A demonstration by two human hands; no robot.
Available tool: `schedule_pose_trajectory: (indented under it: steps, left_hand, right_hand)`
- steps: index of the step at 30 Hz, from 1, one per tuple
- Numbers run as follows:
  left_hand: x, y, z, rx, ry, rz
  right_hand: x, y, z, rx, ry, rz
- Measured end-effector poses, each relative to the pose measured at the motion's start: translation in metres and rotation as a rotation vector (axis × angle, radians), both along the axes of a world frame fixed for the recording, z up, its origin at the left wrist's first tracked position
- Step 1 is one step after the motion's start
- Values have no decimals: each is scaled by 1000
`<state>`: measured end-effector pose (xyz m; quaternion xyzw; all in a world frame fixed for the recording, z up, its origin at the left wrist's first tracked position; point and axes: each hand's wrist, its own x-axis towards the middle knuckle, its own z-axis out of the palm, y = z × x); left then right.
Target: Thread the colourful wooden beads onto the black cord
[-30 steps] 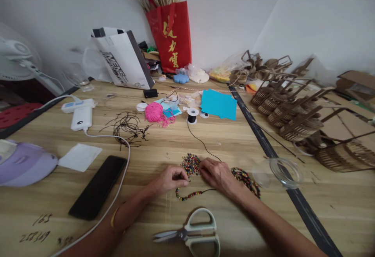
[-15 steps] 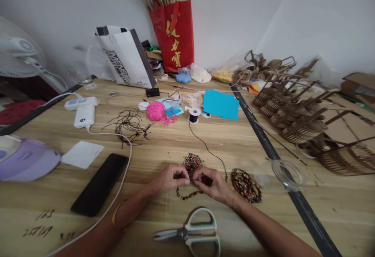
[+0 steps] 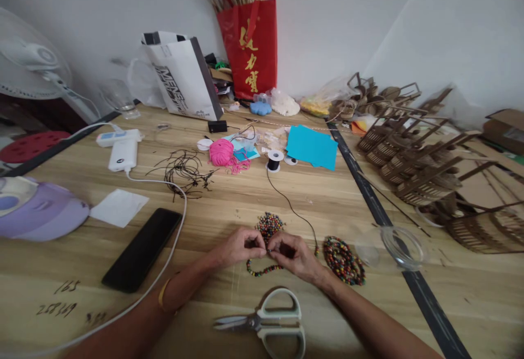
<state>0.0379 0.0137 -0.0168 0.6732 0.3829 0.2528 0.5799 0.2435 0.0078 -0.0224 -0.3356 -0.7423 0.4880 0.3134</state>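
My left hand is closed in a pinch at the end of a bead string, whose colourful beads curve below both hands. The cord between its fingertips is too small to make out. Fingertip to fingertip with it, my right hand pinches a tiny dark bead. Just behind the fingers lies a pile of loose multicoloured beads. A black cord runs from a white spool to a few beads beside my right hand. Right of that hand rests a coiled bead strand.
Scissors lie in front of my hands. To the left are a phone, a white cable and cut black cords. Pink yarn and blue sheets sit farther back. A clear round lid and woven baskets are right.
My fingertips have come closer together, nearly touching at the small bead. The whole view has shifted slightly; the things on the table otherwise stay put.
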Motion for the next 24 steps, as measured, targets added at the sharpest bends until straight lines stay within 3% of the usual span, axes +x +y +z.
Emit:
schedule_pose_trajectory:
  steps: [24]
  left_hand:
    - [1,-1,0,42,27,10]
  right_hand:
    - [-2,0,0,48,4,23]
